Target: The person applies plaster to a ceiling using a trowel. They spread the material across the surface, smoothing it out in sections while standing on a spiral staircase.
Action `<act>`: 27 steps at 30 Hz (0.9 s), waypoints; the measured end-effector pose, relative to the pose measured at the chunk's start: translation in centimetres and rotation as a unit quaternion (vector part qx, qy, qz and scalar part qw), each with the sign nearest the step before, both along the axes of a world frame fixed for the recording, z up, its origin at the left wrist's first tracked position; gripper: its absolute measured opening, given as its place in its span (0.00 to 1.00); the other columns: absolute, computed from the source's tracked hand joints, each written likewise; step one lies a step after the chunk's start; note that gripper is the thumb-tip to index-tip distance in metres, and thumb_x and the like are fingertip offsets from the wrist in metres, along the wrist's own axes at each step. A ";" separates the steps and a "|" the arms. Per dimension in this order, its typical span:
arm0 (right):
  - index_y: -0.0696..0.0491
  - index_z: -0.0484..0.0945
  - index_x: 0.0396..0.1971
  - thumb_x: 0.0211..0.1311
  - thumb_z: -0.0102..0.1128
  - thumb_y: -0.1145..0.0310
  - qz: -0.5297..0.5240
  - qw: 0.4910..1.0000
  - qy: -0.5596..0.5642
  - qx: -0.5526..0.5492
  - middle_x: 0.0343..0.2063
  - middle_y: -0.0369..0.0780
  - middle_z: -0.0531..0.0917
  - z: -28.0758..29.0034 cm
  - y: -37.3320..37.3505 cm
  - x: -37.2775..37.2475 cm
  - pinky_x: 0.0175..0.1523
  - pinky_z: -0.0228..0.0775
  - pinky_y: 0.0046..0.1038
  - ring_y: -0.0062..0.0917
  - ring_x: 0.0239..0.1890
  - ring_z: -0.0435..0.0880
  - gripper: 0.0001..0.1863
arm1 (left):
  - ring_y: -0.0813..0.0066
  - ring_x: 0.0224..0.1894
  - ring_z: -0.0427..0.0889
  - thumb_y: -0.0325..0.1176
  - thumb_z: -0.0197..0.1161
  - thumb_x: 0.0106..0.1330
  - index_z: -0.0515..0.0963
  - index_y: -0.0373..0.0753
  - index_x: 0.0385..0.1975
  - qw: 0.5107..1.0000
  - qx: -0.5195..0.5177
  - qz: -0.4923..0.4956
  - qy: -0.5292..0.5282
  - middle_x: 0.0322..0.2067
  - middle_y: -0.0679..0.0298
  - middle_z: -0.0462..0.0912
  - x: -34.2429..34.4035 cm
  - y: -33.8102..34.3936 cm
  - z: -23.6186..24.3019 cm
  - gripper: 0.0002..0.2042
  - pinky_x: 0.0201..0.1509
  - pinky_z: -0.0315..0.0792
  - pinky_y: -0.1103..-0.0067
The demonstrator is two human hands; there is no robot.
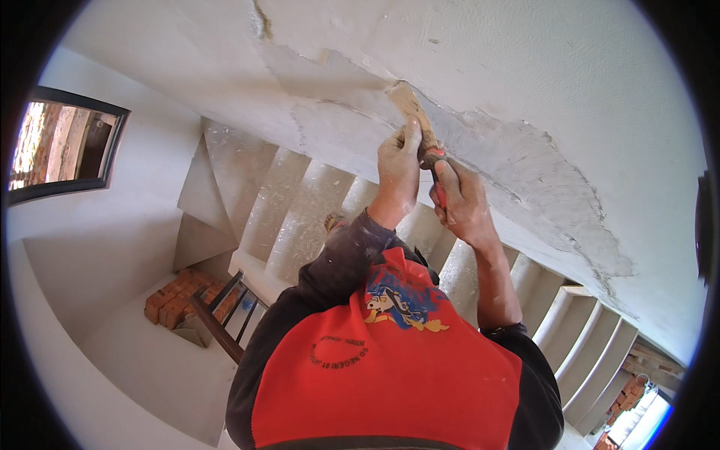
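Observation:
My left hand (399, 169) is closed on a pale tan flat strip (405, 100), its thumb lying along the lower part. The strip's upper end meets the cracked, patched plaster surface (540, 187). Just to the right, my right hand (461, 202) grips a red-and-black handled tool (441, 191), which reaches the lower end of the strip. I cannot make out whether strip and handle are one piece. Both hands look dusty and are raised above my red garment.
Concrete stairs (296, 199) run diagonally behind my arms, with a dark railing (217, 322) at lower left. Stacked red bricks (172, 300) lie beside it. A dark-framed window opening (105, 120) is in the left wall. More bricks (626, 401) show at lower right.

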State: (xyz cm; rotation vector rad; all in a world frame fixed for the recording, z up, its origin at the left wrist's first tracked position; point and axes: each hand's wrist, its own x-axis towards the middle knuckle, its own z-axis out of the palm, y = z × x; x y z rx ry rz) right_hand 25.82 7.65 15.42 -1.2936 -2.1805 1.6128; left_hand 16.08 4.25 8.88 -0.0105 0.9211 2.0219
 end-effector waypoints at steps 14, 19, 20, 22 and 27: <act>0.60 0.71 0.23 0.70 0.43 0.57 0.047 0.999 -0.007 0.007 0.13 0.38 0.69 0.4 0.8 -0.7 0.26 0.61 0.29 0.22 0.17 0.67 0.22 | 0.81 0.22 0.76 0.47 0.48 0.73 0.75 0.38 0.29 0.998 0.018 0.053 -0.031 0.24 0.64 0.78 -0.5 0.2 0.4 0.19 0.26 0.69 0.84; 0.60 0.71 0.22 0.70 0.44 0.56 0.041 0.999 0.000 -0.012 0.12 0.37 0.68 -0.5 0.6 -2.0 0.26 0.61 0.29 0.21 0.17 0.68 0.23 | 0.80 0.23 0.77 0.48 0.50 0.71 0.74 0.38 0.29 0.998 0.015 0.054 -0.015 0.23 0.64 0.78 -2.0 -0.3 0.3 0.19 0.25 0.70 0.84; 0.60 0.70 0.22 0.70 0.44 0.56 0.038 0.999 -0.002 -0.024 0.12 0.37 0.68 -0.2 0.3 -1.8 0.26 0.61 0.29 0.22 0.17 0.68 0.23 | 0.80 0.23 0.77 0.48 0.50 0.71 0.75 0.38 0.29 0.999 0.004 0.045 -0.021 0.23 0.64 0.77 -1.8 -0.6 0.4 0.19 0.25 0.70 0.84; 0.60 0.70 0.21 0.70 0.44 0.56 0.034 0.999 -0.003 -0.040 0.12 0.37 0.68 1.0 0.1 -1.6 0.26 0.62 0.30 0.22 0.17 0.68 0.23 | 0.79 0.23 0.77 0.49 0.51 0.71 0.75 0.38 0.29 0.999 -0.010 0.030 -0.029 0.23 0.65 0.77 -1.5 -0.7 1.0 0.19 0.26 0.71 0.83; 0.62 0.74 0.29 0.69 0.43 0.56 0.079 0.996 0.021 0.026 0.14 0.38 0.68 0.5 0.1 -4.8 0.26 0.62 0.29 0.21 0.18 0.68 0.22 | 0.79 0.22 0.77 0.48 0.51 0.71 0.75 0.38 0.28 0.997 -0.002 0.078 -0.025 0.22 0.65 0.77 -4.4 -0.6 1.0 0.19 0.24 0.70 0.82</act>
